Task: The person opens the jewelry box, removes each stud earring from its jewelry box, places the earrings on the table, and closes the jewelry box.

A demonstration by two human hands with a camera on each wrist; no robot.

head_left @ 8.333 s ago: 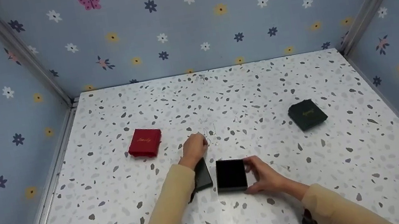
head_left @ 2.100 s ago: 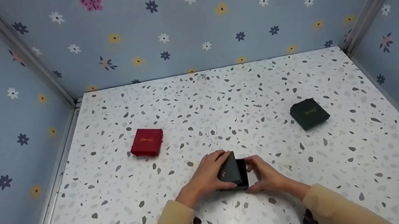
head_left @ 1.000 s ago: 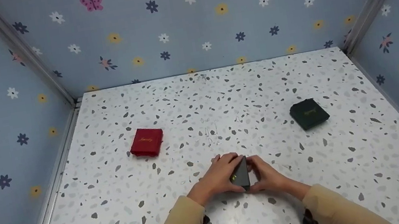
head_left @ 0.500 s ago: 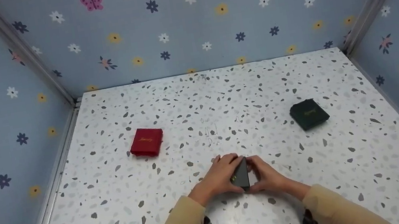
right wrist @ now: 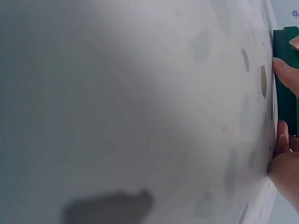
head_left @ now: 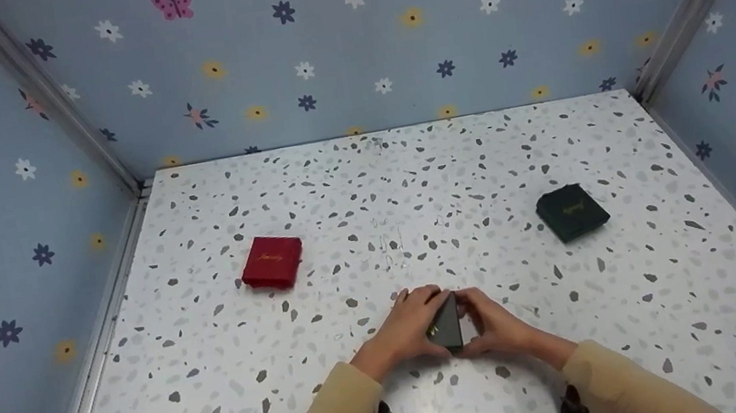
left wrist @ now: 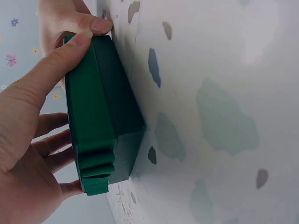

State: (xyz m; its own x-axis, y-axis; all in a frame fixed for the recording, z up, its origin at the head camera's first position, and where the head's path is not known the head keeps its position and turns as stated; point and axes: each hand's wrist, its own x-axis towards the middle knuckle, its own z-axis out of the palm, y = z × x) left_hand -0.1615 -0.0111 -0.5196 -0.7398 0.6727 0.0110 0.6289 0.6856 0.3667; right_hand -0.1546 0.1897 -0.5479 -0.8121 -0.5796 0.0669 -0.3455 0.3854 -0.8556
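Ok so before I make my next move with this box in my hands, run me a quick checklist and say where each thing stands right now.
1. Lid over the base: ok, it covers the top.
2. Lid pressed fully down: cannot tell; no view settles it.
3. Contents checked: cannot tell, the lid hides the inside.
4. Hands free: not ok; the left hand holds the lid and the right hand grips the base.
5. Red box out of the way: ok, it sits apart on the left and looks closed.
6. Other green box out of the way: ok, apart on the right, also looks closed.
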